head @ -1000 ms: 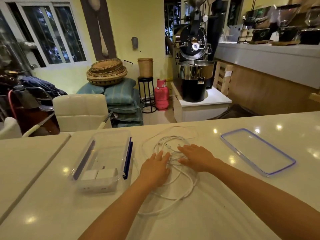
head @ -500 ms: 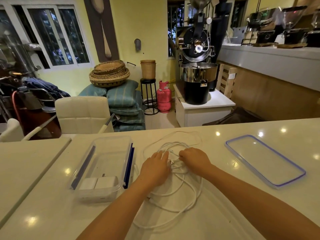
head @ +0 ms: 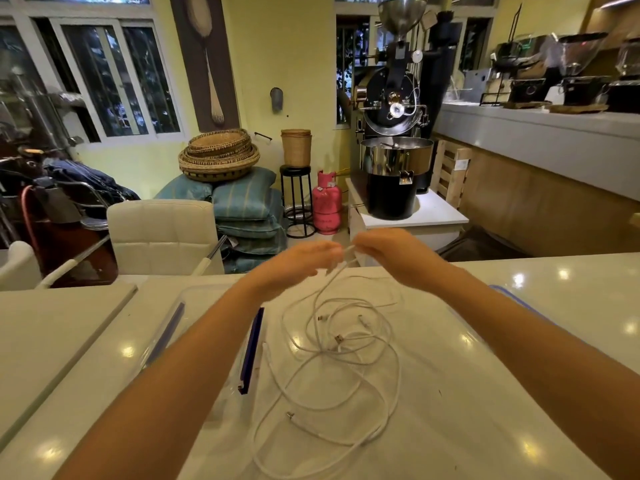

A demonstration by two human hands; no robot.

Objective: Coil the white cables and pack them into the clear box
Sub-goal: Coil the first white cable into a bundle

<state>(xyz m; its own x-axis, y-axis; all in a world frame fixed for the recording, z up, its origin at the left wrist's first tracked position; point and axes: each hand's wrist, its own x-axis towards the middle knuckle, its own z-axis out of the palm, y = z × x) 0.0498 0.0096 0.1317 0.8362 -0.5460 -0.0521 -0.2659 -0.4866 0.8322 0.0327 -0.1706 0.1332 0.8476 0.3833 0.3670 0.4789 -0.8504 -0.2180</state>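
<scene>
Above table (head: 485, 393) | both hands' fingers (head: 360, 244) pinch one white cable (head: 332, 275) | rest tangled below

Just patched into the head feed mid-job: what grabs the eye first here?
Both bare hands, left and right, are raised above the glossy white countertop, pinching one end of a white cable between them. Beneath them sprawls the loose tangle of white cables, uncoiled, with several plugs showing. The clear plastic box with blue clips sits left of the tangle, partly hidden by the left forearm.
</scene>
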